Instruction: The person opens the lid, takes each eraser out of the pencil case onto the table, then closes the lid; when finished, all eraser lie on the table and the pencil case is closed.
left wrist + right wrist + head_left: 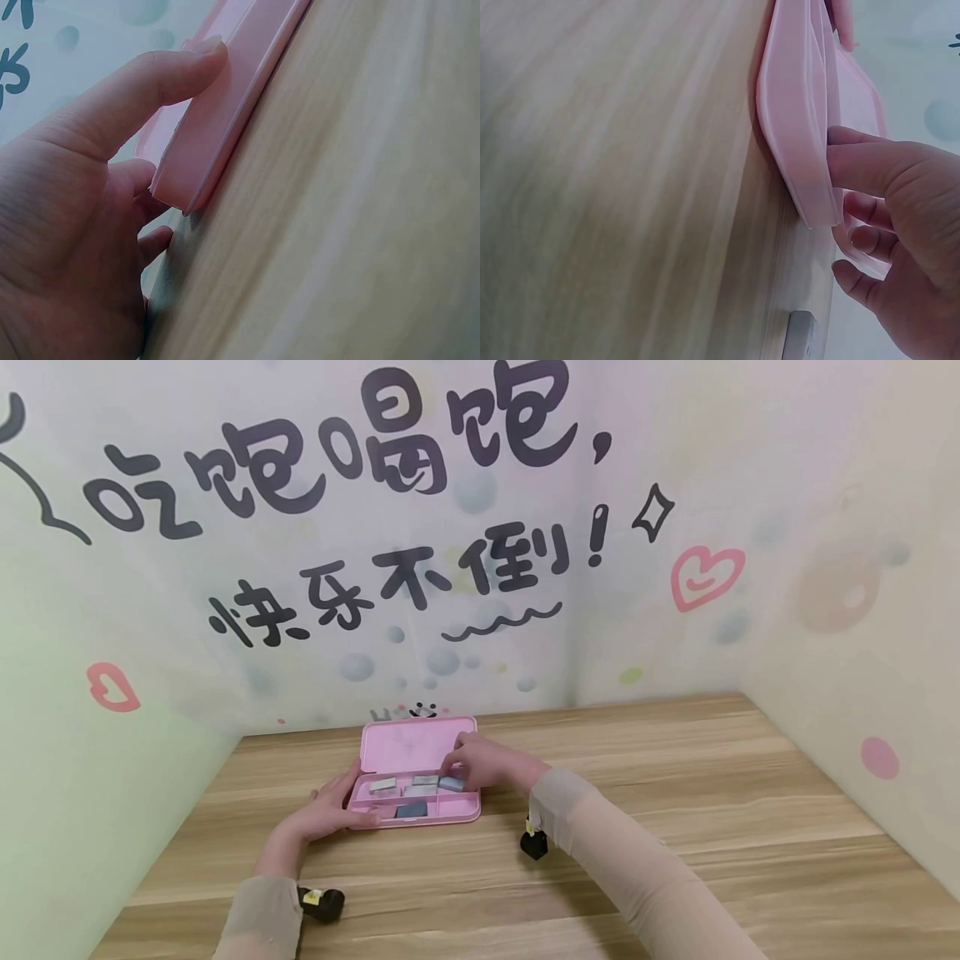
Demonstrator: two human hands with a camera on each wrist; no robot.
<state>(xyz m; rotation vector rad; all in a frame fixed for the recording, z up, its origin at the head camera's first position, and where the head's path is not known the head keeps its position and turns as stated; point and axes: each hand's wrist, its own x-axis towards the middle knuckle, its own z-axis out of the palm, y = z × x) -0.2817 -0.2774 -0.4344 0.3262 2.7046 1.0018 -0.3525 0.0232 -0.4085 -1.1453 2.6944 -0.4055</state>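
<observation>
A pink pencil case [457,811] lies on the table with its lid [408,743] raised at the back. Inside, small eraser-like blocks sit in two rows: whitish ones [382,785] and a blue eraser [452,783] in the back row, a dark blue one [411,810] in front. My left hand [322,814] grips the case's left end, thumb [199,64] over the front wall and fingers behind. My right hand [483,762] reaches in at the right end, thumb and forefinger pinching the blue eraser. In the right wrist view the case wall hides those fingertips.
A grey-white block [801,336] lies on the wooden table [675,827] beyond the case's right end, seen only in the right wrist view. Light printed walls [525,652] close off the back and both sides. Black wrist cameras [322,903] hang under both wrists.
</observation>
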